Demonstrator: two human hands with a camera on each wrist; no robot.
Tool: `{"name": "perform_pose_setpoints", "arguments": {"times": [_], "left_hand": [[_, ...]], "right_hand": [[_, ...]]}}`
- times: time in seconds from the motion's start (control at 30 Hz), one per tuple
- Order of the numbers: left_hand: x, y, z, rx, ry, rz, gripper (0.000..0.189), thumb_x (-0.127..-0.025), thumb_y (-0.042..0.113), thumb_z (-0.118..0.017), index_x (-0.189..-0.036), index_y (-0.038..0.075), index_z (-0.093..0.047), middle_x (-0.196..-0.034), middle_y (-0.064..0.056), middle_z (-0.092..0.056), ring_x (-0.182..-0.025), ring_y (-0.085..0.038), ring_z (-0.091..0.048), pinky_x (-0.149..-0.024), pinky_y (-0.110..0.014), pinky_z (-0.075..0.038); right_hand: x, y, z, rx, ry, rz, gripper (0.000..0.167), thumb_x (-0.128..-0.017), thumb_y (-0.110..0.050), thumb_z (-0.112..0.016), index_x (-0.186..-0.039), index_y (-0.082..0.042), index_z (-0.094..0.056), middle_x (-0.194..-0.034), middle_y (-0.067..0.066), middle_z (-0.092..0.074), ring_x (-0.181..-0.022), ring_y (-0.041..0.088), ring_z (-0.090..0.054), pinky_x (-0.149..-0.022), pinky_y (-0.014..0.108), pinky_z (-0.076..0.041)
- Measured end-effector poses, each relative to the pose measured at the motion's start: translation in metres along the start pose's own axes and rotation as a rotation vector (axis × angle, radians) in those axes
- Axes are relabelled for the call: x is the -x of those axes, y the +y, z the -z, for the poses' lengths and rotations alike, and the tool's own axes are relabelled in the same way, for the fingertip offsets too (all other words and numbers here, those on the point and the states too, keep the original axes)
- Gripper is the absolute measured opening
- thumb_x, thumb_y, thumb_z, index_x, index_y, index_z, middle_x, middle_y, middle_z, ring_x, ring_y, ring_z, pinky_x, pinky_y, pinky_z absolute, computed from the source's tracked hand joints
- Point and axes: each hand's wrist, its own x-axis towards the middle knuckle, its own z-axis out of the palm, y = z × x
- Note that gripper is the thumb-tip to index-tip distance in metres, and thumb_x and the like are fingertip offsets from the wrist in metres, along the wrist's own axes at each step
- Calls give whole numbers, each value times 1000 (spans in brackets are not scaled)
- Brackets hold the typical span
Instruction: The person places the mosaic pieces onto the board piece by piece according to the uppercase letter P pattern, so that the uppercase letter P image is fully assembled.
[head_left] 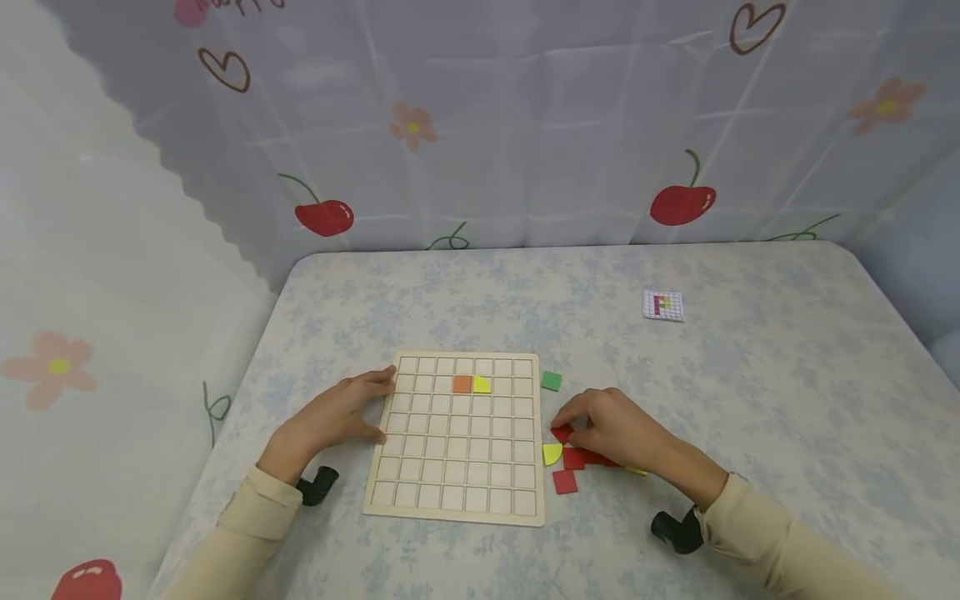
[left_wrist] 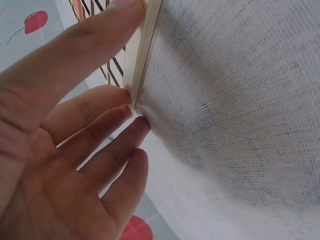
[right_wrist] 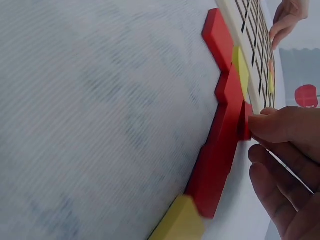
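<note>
A pale wooden grid board (head_left: 457, 450) lies flat, an orange square tile (head_left: 462, 384) and a yellow rounded tile (head_left: 482, 384) side by side in its second row. My left hand (head_left: 337, 412) rests along the board's left edge, thumb and fingertips touching it; the left wrist view shows the fingers (left_wrist: 90, 135) loosely extended. Right of the board, my right hand (head_left: 618, 429) pinches a red tile (right_wrist: 245, 122) between thumb and fingertips. Beneath and beside that hand lie more red tiles (head_left: 573, 458), partly hidden, and a yellow rounded tile (head_left: 552, 453).
A green square tile (head_left: 551, 381) lies beside the board's upper right. Farther back sits a small pattern card (head_left: 663, 305) with a coloured grid. Another red tile (head_left: 565, 482) is nearest the front. A printed curtain (head_left: 525, 125) hangs behind the table.
</note>
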Motion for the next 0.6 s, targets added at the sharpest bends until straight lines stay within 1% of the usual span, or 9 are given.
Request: {"name": "perform_pose_setpoints", "arguments": {"times": [0.1,0.23,0.4,0.5,0.6], "left_hand": [[0,1,0,1,-3,7,79,-73,14,-87,-139,-9,-50,-156,-20,-31,-140,-43,-31,-108,-54,-37],[0,-1,-1,2,-5,12,79,-73,15,-87,-139,-9,-50,-156,-20,-31,-140,-43,-31,-108,-54,-37],[0,-1,-1,1,-6,20,79,-73,15,-87,-139,-9,-51,-156,-20,-30,-140,-43,-31,-108,-55,-37],[0,-1,-1,-3,-8,21,79,-73,15,-87,-139,-8,-50,-157,-19,-30,-140,-43,-31,-108,-54,-37],[-1,1,-1,-8,-9,22,80,-73,16,-87,-140,-8,-50,-157,-19,-29,-141,-43,-31,-107,-54,-37]], "right_hand": [[5,4,2,13,-1,-13,25,-83,1,-71,-103,-13,-78,-103,-5,-71,-94,14,-63,-76,30,-54],[6,6,-1,42,17,-11,22,-83,1,-71,-102,-8,-77,-103,-4,-70,-91,14,-62,-74,28,-54],[5,3,-7,98,48,2,21,-80,3,-72,-100,-4,-76,-99,-1,-70,-87,14,-62,-73,28,-55],[4,1,-10,140,61,-8,21,-80,4,-72,-99,-3,-76,-97,-1,-69,-86,14,-62,-74,29,-55],[0,0,-10,162,77,-15,19,-81,0,-75,-100,-3,-76,-97,-1,-69,-87,14,-63,-76,31,-56]]}}
